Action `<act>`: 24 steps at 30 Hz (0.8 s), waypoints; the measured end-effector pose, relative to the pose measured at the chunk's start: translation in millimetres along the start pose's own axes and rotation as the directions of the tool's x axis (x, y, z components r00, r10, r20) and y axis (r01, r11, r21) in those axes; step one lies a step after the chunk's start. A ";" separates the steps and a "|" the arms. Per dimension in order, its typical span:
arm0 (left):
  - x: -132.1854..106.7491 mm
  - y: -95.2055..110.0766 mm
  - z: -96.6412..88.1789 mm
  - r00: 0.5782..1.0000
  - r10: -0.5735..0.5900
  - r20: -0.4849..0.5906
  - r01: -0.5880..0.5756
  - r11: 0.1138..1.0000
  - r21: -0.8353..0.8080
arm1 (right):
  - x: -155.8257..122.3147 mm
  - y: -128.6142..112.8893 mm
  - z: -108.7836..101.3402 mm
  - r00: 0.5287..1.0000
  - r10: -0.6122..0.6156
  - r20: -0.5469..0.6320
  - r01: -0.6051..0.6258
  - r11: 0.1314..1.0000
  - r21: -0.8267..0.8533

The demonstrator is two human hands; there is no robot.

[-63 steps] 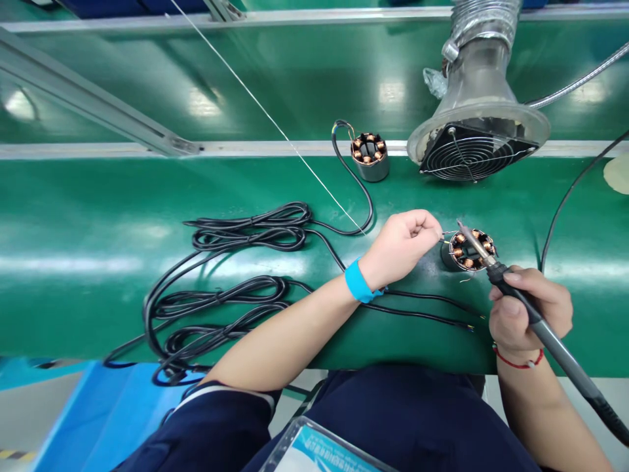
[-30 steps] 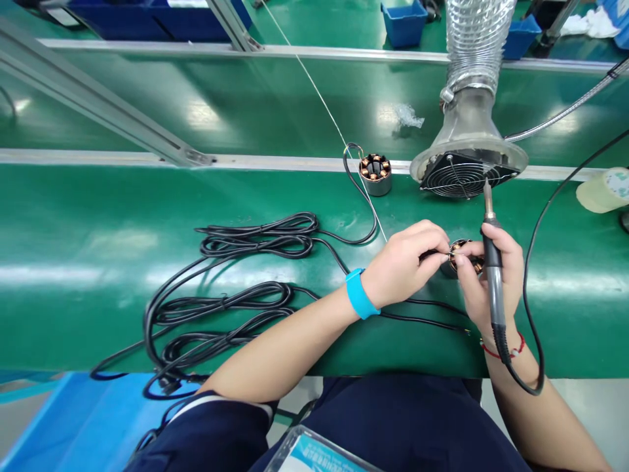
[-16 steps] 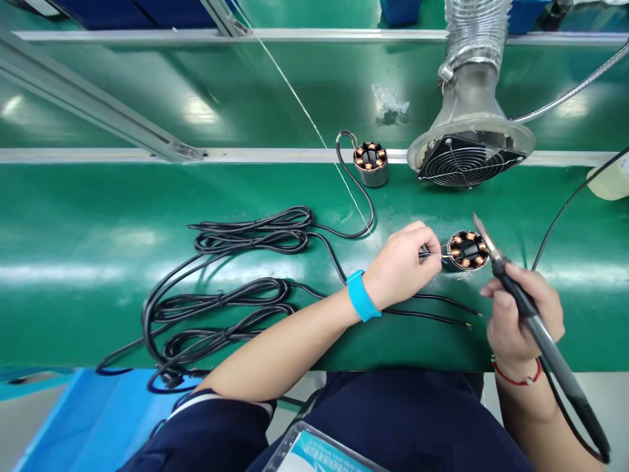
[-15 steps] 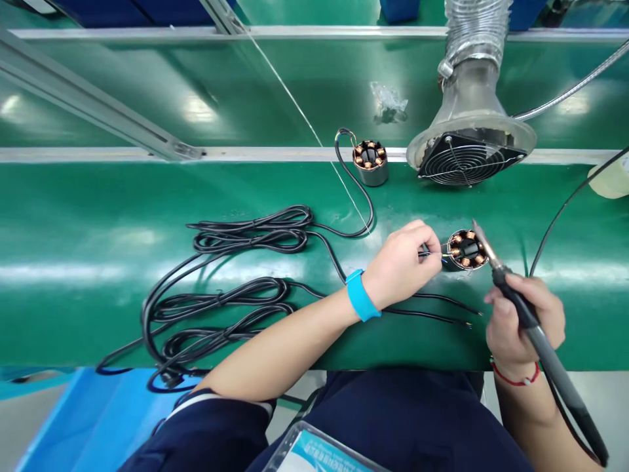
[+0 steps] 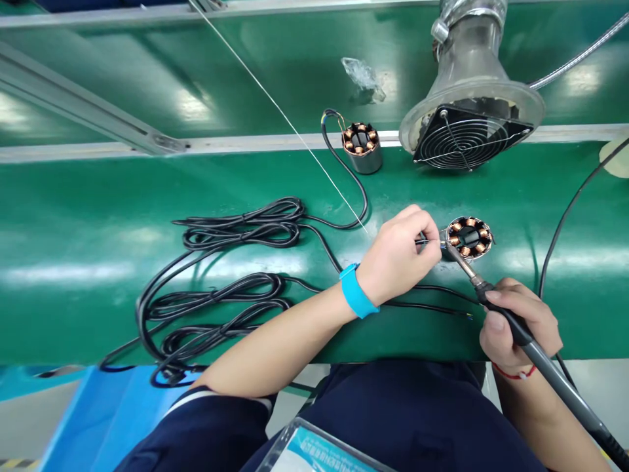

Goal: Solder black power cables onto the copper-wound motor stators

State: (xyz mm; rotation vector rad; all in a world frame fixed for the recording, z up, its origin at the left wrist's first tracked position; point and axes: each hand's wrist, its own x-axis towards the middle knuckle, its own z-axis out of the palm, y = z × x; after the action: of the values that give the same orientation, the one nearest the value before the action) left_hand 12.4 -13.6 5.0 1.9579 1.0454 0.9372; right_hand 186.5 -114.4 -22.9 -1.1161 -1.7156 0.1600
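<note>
My left hand [image 5: 405,246], with a blue band at the wrist, pinches the thin wires at the end of a black cable, close against the left side of a motor stator [image 5: 469,237] with copper windings. In my right hand [image 5: 521,324] is a soldering iron [image 5: 515,328], gripped like a pen. Its tip meets the wires at the stator's left edge, just beside my left fingertips. Whether a joint is made there is too small to tell.
Behind stands a second stator [image 5: 362,151] wired to a black cable. Coiled black cables [image 5: 226,295] cover the left of the green bench. A fume extractor [image 5: 466,131] hangs low behind the nearer stator. A strand of solder wire [image 5: 295,128] slants down towards my left hand.
My right hand has brought the soldering iron's tip from above the stator's right side down and left to the wires. My left hand keeps its pinch. The view has shifted slightly.
</note>
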 end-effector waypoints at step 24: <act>-2.7 -1.4 2.2 0.990 0.135 -0.047 -0.129 0.985 0.116 | 17.7 -6.0 -0.9 0.993 0.000 -0.119 -0.009 0.997 -0.077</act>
State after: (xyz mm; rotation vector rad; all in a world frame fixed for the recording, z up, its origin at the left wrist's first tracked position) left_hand 12.6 -15.9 2.1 2.1266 1.0293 1.0286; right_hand 183.1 -105.1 -7.1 -1.1628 -1.6250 0.0290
